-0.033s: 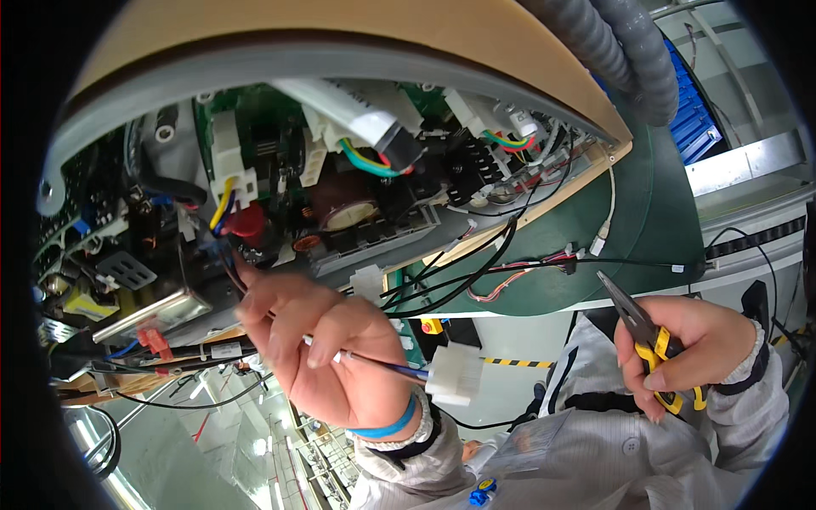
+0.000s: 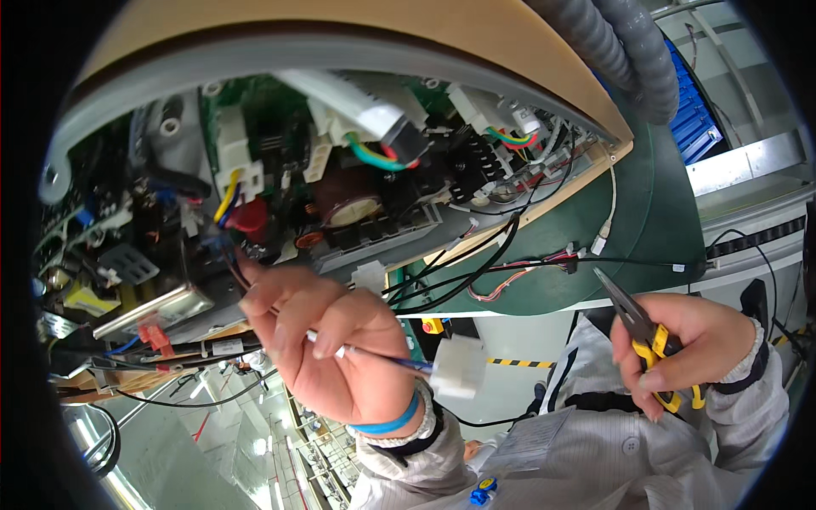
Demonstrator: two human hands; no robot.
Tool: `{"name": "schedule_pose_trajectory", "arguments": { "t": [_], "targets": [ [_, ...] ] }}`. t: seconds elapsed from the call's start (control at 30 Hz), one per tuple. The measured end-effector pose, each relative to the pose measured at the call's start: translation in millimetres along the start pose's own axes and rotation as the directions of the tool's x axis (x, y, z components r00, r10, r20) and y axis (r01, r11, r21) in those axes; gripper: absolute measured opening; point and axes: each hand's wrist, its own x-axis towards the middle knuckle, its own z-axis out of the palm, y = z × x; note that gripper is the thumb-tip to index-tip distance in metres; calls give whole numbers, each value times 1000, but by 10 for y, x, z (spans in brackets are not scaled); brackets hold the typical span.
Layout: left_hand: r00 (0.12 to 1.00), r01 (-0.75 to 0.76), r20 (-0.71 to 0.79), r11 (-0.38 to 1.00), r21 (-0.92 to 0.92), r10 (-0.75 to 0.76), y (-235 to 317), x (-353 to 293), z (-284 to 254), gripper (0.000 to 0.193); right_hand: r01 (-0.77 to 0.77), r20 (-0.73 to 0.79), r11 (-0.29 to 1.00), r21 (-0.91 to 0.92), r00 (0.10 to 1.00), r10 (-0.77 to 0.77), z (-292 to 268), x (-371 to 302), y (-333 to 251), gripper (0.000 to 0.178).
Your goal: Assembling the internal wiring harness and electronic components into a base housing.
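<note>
Wires (image 2: pixel 387 357) with a white plug (image 2: pixel 459 365) sit pinched in the left hand (image 2: pixel 336 348) at centre, while right hand (image 2: pixel 693 344) fingers grip yellow pliers (image 2: pixel 646 327) at right.

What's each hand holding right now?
Left hand: closed on a thin wire with a white connector.
Right hand: closed on yellow-handled pliers.

A grey corrugated hose (image 2: pixel 625 51) curls at one o'clock; a blue crate (image 2: pixel 693 127) sits at two, a green mat (image 2: pixel 654 221) below.
</note>
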Motion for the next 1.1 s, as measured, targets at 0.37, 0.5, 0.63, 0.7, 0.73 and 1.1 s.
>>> {"name": "schedule_pose_trajectory", "arguments": {
  "t": [0.37,0.5,0.63,0.7,0.73,1.1],
  "targets": [
    [994,-103,43,973,205,96,52,116,-291,37,166,124,872,-460,985,-122,1507,953,-731,26],
    [982,-93,-136,960,265,133,48,40,-176,52,159,63,878,-452,987,-146,1782,1314,-816,22],
    [984,-100,-123,972,213,129,42,-8,-190,53,-57,-184,709,-703,977,-104,2185,1376,-1167,26],
    [986,-109,-107,977,185,131,46,-35,-225,53,307,174,368,-878,920,-352,1843,1517,-1068,29],
    [984,-125,-103,977,171,144,69,-53,-270,53,551,471,102,-828,784,-404,1536,1637,-924,31],
    [993,-98,60,993,-70,102,-148,-13,-645,55,129,-122,967,-220,980,-159,1830,1670,-891,31]
  ]
}}
